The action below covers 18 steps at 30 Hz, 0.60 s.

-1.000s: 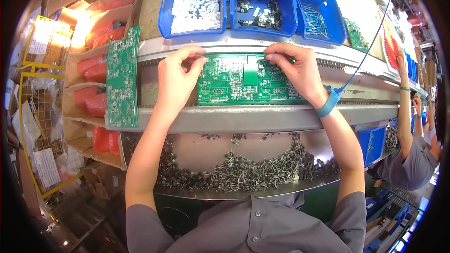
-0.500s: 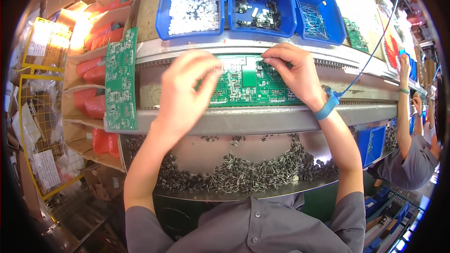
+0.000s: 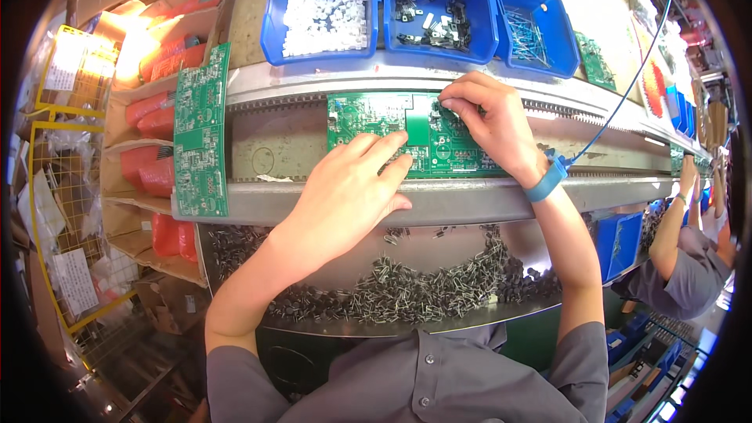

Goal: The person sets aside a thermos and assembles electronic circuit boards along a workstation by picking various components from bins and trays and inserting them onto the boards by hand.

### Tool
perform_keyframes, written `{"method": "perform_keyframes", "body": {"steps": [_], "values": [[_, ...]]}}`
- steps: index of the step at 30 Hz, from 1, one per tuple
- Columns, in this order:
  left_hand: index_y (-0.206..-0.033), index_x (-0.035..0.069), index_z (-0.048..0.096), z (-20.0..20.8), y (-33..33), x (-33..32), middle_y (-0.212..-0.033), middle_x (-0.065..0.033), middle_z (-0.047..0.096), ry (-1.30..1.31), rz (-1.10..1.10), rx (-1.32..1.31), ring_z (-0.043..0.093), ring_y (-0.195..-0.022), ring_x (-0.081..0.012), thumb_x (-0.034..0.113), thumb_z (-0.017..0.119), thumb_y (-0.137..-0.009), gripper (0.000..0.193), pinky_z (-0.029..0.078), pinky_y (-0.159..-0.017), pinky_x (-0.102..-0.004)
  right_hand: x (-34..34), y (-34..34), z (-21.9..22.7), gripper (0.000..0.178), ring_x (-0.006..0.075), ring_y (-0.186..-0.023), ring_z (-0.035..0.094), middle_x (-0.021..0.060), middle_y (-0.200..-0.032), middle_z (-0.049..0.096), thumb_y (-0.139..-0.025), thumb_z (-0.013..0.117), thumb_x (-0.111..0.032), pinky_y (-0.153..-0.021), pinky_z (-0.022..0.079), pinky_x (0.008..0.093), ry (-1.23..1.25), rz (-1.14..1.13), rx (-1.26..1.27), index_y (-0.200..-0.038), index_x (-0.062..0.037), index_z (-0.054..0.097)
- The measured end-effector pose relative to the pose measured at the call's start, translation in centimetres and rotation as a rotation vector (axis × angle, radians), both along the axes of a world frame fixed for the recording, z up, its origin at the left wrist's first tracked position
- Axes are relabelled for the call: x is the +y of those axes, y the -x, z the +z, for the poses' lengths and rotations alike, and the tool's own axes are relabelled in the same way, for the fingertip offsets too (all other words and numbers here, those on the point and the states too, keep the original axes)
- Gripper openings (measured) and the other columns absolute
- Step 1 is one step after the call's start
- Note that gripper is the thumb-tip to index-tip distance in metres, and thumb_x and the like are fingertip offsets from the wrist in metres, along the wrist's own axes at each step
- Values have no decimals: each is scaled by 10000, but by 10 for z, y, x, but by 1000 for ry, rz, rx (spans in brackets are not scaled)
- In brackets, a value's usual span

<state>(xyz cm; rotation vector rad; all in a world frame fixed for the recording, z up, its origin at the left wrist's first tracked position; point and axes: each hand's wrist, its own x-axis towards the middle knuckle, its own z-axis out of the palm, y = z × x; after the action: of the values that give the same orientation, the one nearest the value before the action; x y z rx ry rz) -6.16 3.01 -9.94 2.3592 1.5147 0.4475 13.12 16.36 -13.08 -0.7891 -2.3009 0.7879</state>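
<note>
A green circuit board (image 3: 419,129) lies between the two metal rails, its near left part covered by my left hand. My left hand (image 3: 352,184) is open over that part, fingers stretched apart, the fingertips at or just above the board's middle. At the far edge of the board, right of its middle, my right hand (image 3: 493,121) is closed in a pinch; anything between the thumb and finger is too small to make out. A blue wrist strap (image 3: 546,180) with a thin cord circles my right wrist. A second green board (image 3: 201,137) lies across the rails' left end.
Beyond the rails stand blue bins: one with white connectors (image 3: 325,19), one with black and white parts (image 3: 439,19), one with leaded parts (image 3: 529,35). A near tray (image 3: 329,247) holds loose leaded components. Red-bagged parts (image 3: 149,168) fill cartons left. A co-worker's arm (image 3: 670,223) is right.
My left hand has moved right and nearer me, its fingers opening out over the board. My right hand stays at the far edge. The co-worker's raised arm has come down.
</note>
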Motion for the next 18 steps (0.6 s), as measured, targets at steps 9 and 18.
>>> {"method": "perform_keyframes", "body": {"steps": [9, 18], "values": [[-1088, 1, 599, 1, -2, 0, -1217, -120, 541, -9, 1, 17, 540, -1030, -288, 225, 716, -723, 445, 464, -881, -382, -2, 3, -5, 129, 312, -759, 589, 119, -826, 588, -762, 652, 25, -676, 483, 372, -201, 51, -55, -884, -15, 660], [-1089, 7, 598, 0, 1, -5, -1216, -130, 542, -14, 8, 28, 537, -1039, -293, 236, 714, -733, 439, 464, -889, -379, 31, 4, 56, 189, 293, -709, 608, 145, -812, 637, -830, 624, -45, -655, 477, 351, -153, 35, -55, -1012, -14, 663]]}}
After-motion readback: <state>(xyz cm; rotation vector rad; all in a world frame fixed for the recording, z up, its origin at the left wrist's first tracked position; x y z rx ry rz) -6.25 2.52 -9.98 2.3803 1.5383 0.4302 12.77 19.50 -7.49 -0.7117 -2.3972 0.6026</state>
